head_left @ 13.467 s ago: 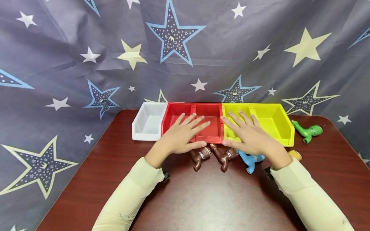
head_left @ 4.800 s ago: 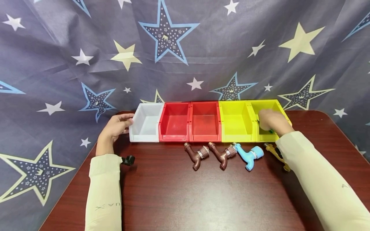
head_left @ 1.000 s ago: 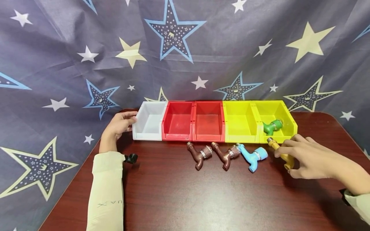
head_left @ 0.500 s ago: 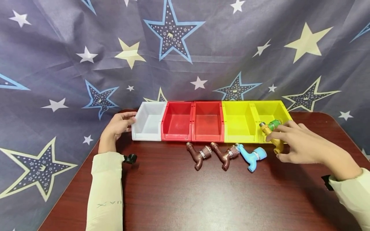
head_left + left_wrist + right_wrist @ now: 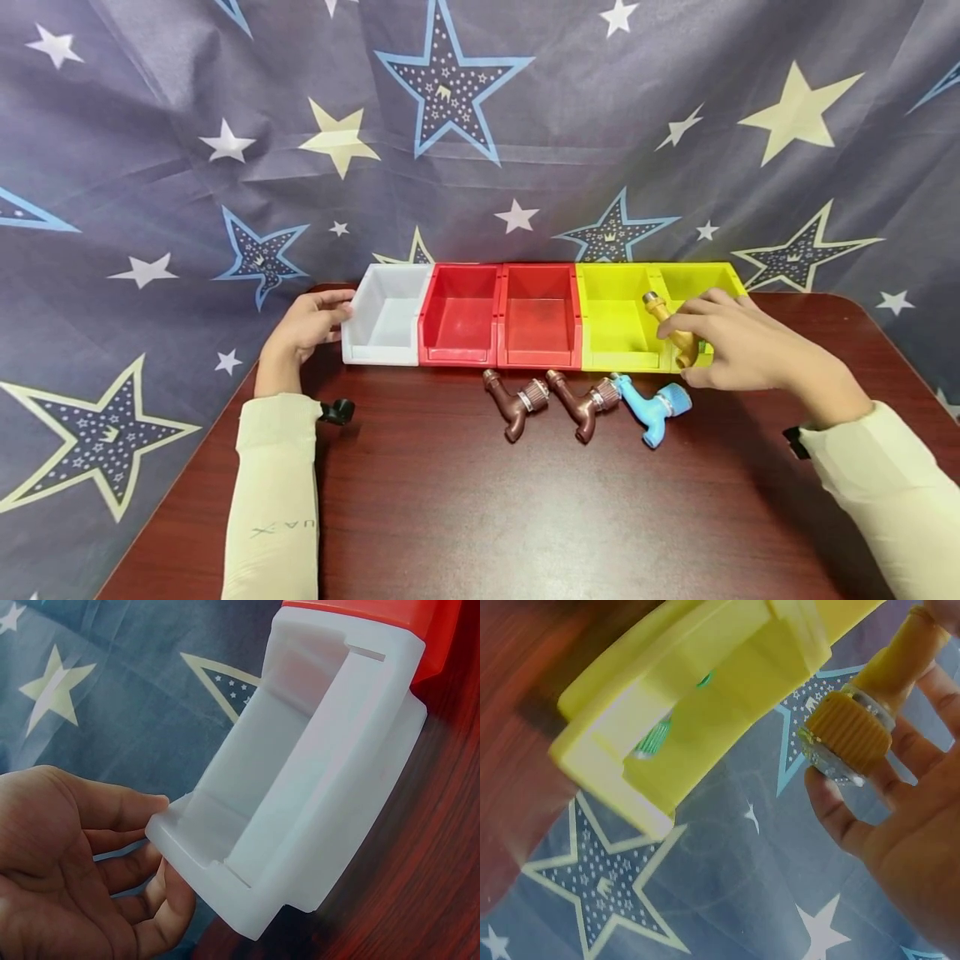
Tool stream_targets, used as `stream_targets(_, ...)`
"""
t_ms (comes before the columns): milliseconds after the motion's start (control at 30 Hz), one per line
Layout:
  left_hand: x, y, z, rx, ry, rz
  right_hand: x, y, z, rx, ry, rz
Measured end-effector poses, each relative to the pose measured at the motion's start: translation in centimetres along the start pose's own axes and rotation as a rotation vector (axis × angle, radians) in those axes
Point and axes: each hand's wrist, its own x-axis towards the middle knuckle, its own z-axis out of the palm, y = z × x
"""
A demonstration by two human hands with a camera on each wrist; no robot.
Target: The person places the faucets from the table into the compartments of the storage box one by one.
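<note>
My right hand (image 5: 757, 346) grips a yellow tap (image 5: 681, 340) above the yellow bins, its threaded end pointing up and left. In the right wrist view the tap's ribbed knob (image 5: 849, 731) lies against my fingers. Below it, a green tap (image 5: 654, 737) lies in the rightmost yellow bin (image 5: 742, 697), mostly hidden by my hand in the head view. At the row's left end my left hand (image 5: 302, 329) holds the side of the white bin (image 5: 330, 802), thumb at the rim and fingers curled against the outer wall.
Two red bins (image 5: 459, 357) and another yellow bin (image 5: 622, 361) stand between the end bins. In front lie two brown taps (image 5: 516, 407) and a blue tap (image 5: 651, 408) on the dark wooden table (image 5: 525, 517). A star-patterned cloth (image 5: 465, 200) hangs behind.
The green tap went from the table into the rightmost bin. Then my right hand lifted the yellow tap off the table and moved it left over the yellow bins. My left hand stays at the white bin.
</note>
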Motion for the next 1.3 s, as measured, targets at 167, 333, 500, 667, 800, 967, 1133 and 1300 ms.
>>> stream_targets(167,-0.1,0.0,0.0,0.0,-0.002,0.006,1.6,-0.3,0.5,0.016,0.003,0.04)
stream_targets(333,-0.3,0.0,0.0,0.018,0.009,0.016,3.3,-0.7,1.1,0.025,0.039,0.055)
stream_targets(500,-0.5,0.1,0.1,0.017,0.008,0.023,4.7,-1.2,1.3,0.042,0.045,0.045)
stream_targets(667,-0.6,0.2,0.0,0.017,0.008,0.019,6.1,-1.6,1.8,0.054,0.006,0.046)
stream_targets(800,-0.5,0.1,0.0,0.018,0.001,0.023,7.1,-1.8,2.3,0.056,-0.017,0.05)
stream_targets(967,-0.4,-0.2,0.0,0.004,-0.004,0.029,7.9,-1.9,3.1,0.076,-0.031,0.053)
stream_targets(1133,-0.2,-0.3,0.1,-0.011,0.003,0.033,8.3,-1.6,3.7,0.078,-0.046,0.072)
stream_targets(1300,-1.0,1.0,0.2,-0.03,-0.014,0.009,8.8,-1.5,4.2,0.059,-0.068,0.076)
